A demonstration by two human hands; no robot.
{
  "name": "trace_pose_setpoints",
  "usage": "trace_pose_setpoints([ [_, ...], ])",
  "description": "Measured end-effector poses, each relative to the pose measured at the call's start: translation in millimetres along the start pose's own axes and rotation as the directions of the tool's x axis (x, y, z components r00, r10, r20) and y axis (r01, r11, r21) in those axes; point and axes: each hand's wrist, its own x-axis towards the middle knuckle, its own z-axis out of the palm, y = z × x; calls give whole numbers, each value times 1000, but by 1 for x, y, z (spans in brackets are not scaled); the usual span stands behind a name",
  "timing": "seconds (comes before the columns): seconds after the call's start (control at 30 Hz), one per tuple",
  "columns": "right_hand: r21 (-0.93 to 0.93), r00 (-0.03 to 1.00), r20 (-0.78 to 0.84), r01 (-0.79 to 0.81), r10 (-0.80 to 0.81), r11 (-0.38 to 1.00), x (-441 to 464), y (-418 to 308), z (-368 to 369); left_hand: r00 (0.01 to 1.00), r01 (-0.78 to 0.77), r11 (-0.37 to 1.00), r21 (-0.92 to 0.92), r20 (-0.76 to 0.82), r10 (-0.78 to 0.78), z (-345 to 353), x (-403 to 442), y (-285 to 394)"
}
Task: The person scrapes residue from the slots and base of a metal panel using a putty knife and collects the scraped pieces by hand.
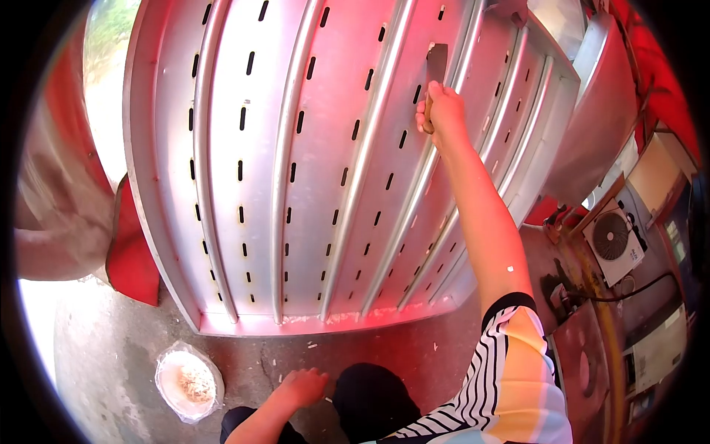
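A large slotted metal panel (325, 185) with raised ribs stands in front of me, with pale shavings along its bottom lip. My right hand (442, 112) is closed round the handle of a scraper (437, 62), its flat blade against the panel's upper right part, between two ribs. Low down, near my knees, is my left hand (303, 386); its fingers look bent, and whether they hold anything is not clear.
A lined bucket (214, 385) with pale scraps stands on the concrete floor (111, 348) at the lower left. Red cloth (134, 251) hangs left of the panel. A fan unit (613, 237) and other equipment lie at the right.
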Motion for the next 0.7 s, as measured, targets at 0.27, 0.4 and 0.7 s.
trace_pose_setpoints([
  [0.27,-848,828,43,326,-560,418,-3,8,-29,998,19,1000,-13,-64,-19,-5,-7,2],
  [0.4,-823,826,82,372,-558,430,0,3,-34,1000,18,1000,5,-23,-18,-6,-4,7],
  [0.7,104,980,194,15,-35,995,-4,-1,-36,999,0,1000,-5,-51,0,-1,0,4],
])
